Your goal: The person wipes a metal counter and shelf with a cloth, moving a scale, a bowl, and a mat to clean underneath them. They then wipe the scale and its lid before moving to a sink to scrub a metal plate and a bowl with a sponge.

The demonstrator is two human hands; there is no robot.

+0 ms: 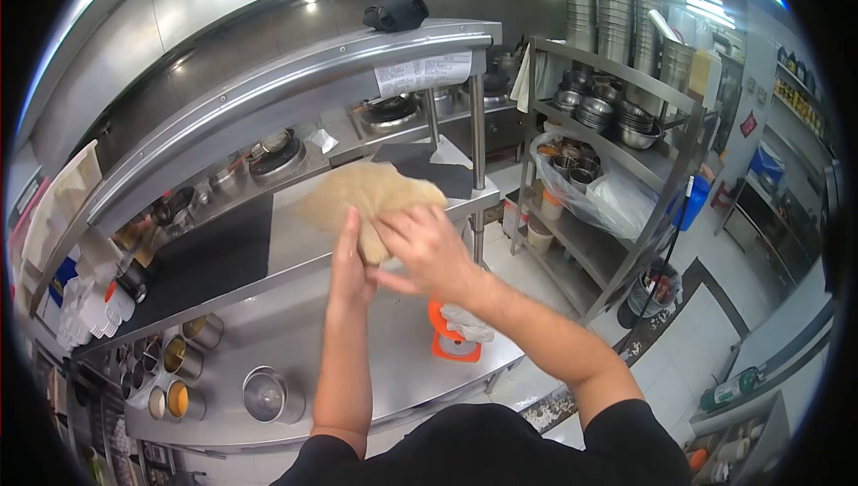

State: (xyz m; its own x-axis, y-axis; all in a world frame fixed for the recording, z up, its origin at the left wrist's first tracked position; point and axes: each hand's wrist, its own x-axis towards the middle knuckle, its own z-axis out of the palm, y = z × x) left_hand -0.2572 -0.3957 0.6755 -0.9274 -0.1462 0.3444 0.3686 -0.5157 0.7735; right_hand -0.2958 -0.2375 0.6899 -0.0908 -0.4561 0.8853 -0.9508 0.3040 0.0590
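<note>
Raised in front of me, above the steel counter [357,379], is a floppy beige cloth [371,195], creased and partly blurred at its left side. The fingers of my left hand [350,258] are closed on its lower edge, thumb pointing up. My right hand [431,249] grips the lower right part, with fingers bent over the fabric. Both hands are close together, and some fingertips are hidden by folds. Below my right hand, an orange scale [456,348] stands on the counter with a crumpled clear plastic bag [469,323] on it.
A raised shelf with black mats [214,249] runs behind the cloth. Metal containers [266,395] stand on the counter at left. To the right, a steel rack [617,164] holds bowls and stacked pots. Stove burners [275,153] lie beyond. A bin [652,289] stands on the floor.
</note>
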